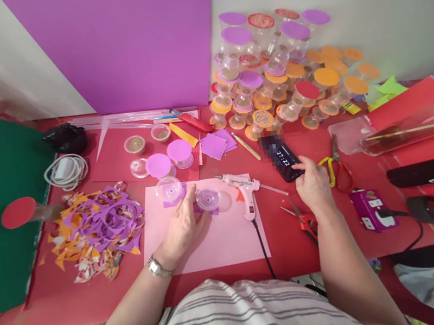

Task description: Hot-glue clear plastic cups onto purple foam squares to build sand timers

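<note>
My left hand [183, 224] rests on a pink sheet [210, 254], its fingers stretched out between two small clear plastic cups. One cup [169, 190] is just beyond the fingertips; the other cup [207, 200] lies to their right. Purple paper squares show under both cups. My right hand [314, 183] has its fingers closed at the near end of a black smartphone [282, 158], one fingertip over the lit screen, which reads 27:22. Between the hands, a white glue gun [247, 190] with a clear glue stick lies on the sheet.
Joined cups with coloured discs [304, 91] crowd the back right. Paper scraps [107, 224] are heaped at left, beside a white cable [66, 172]. Red pliers [305, 222], scissors [336, 165] and a purple power box [373, 210] are at right. A green board [3, 218] stands far left.
</note>
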`<state>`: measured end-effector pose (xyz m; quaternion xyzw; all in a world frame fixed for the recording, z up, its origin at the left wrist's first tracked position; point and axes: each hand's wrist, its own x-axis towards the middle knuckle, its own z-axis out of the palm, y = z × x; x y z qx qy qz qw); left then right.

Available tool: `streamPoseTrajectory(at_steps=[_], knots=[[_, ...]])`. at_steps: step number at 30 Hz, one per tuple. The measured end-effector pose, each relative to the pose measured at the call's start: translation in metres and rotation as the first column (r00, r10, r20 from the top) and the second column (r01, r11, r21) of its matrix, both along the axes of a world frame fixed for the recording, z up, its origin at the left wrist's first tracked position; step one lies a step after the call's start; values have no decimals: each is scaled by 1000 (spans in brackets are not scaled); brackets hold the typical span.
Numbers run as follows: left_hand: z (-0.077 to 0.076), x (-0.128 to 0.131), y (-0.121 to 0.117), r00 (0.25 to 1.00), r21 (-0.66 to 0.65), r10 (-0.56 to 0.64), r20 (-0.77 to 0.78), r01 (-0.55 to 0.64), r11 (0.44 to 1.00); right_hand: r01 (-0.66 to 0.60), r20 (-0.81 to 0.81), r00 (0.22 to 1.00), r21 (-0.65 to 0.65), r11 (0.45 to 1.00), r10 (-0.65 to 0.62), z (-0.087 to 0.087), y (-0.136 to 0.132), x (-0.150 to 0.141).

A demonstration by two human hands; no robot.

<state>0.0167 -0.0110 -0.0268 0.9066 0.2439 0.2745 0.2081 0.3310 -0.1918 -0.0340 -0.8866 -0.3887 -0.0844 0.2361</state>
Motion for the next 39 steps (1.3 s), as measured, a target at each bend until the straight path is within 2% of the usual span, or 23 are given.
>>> streamPoseTrajectory(at_steps=[8,11,14,18,19,21,23,25,28,32,39], knots=[[2,4,1,999,-21,-24,-23,24,1000,5,14,1000,45,999,-6,9,-1,-1],[1,5,2,997,-54,-60,-47,58,997,-15,62,998,93,996,9,23,-5,-8],[1,6,3,995,-104,-88,-55,82,991,-8,67,998,142,990,-2,43,-1,-30],[0,4,3,997,-177,-74,-16,70,982,-193,-5,980,207,959,199,71,20,-78],[0,3,3,997,-185,-83,3,82,979,-274,-41,957,209,939,288,76,27,-91],[0,1,2,992,-196,-121,33,125,973,-468,-92,865,210,859,494,81,42,-115],[0,0,-1,986,-212,-164,41,169,963,-627,-100,751,200,753,652,81,55,-133],[-1,0,-4,981,-236,-189,33,191,953,-730,-66,659,185,658,750,76,66,-145],[-2,1,-8,979,-243,-202,22,201,949,-796,-68,585,144,588,808,67,75,-153],[-2,2,-10,980,-251,-199,23,199,947,-789,-113,591,123,601,799,58,78,-158],[0,5,-10,982,-327,-187,-27,168,930,-758,-179,598,189,624,781,50,78,-162]])
